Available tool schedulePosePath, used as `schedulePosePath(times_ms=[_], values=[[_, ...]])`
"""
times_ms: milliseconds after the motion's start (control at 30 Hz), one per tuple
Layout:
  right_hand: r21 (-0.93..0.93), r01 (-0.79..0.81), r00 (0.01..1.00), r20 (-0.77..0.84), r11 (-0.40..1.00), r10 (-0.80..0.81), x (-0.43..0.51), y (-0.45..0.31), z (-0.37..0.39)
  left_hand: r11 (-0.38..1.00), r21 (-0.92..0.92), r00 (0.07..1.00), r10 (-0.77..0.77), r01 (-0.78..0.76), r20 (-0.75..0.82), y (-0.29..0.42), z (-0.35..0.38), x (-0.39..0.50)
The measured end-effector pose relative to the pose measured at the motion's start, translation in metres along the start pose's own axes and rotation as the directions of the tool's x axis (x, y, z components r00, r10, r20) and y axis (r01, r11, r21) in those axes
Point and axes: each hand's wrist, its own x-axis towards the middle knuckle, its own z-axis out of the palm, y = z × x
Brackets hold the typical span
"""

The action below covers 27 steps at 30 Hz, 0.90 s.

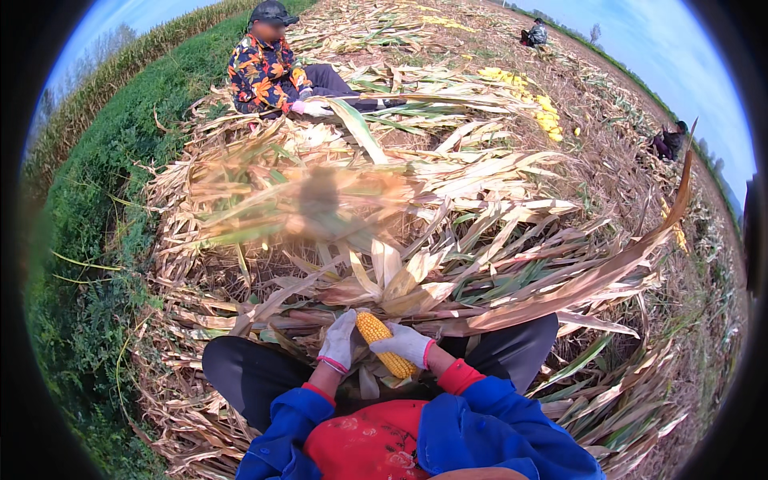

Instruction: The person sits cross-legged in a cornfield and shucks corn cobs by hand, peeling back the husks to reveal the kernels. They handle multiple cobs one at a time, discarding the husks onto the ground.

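Note:
A bare yellow ear of corn [381, 343] lies slanted between my hands, above my lap. My right hand [405, 345], in a white knit glove with a pink cuff, grips it from the right, thumb across the kernels. My left hand [339, 339], gloved the same way, is closed against its upper left side; the fingers' undersides are hidden. Pale husk leaves [368, 381] show below the ear. Just beyond my hands, dry corn husks [414, 282] spread over a layer of cut corn stalks [516, 264].
Another person [264, 72] in a flowered jacket sits ahead, gloved hands on stalks. Husked ears [547, 115] lie in a pile farther right. Two more people [534, 35] are far off at right. Green weeds [102, 180] border the left; a long dry leaf [606, 273] arches up at right.

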Motion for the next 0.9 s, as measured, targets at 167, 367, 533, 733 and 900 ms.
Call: schedulePosePath(times_ms=[167, 367, 533, 733, 900], values=[[-0.025, -0.032, 0.999, 0.036, 0.999, 0.033, -0.002, -0.002, -0.005, 0.994, 0.108, 1.0, 0.021, -0.019, -0.014, 0.006, 0.0, 0.0], [-0.208, 0.001, 1.0, 0.014, 0.978, 0.002, 0.012, 0.02, -0.013, 0.957, 0.286, 0.998, 0.05, -0.037, -0.037, 0.005, -0.007, 0.003], [-0.328, 0.019, 1.0, 0.011, 0.944, -0.017, 0.021, 0.028, -0.017, 0.965, 0.262, 0.998, 0.036, -0.022, -0.047, 0.004, -0.011, 0.003], [-0.359, 0.038, 0.999, 0.03, 0.933, -0.029, 0.009, 0.015, -0.015, 0.982, 0.187, 0.993, 0.058, -0.039, -0.098, 0.008, -0.007, 0.0], [-0.398, 0.038, 0.999, 0.031, 0.917, -0.028, 0.004, 0.003, -0.013, 0.993, 0.121, 0.991, 0.004, 0.013, -0.135, 0.009, -0.005, -0.002]])
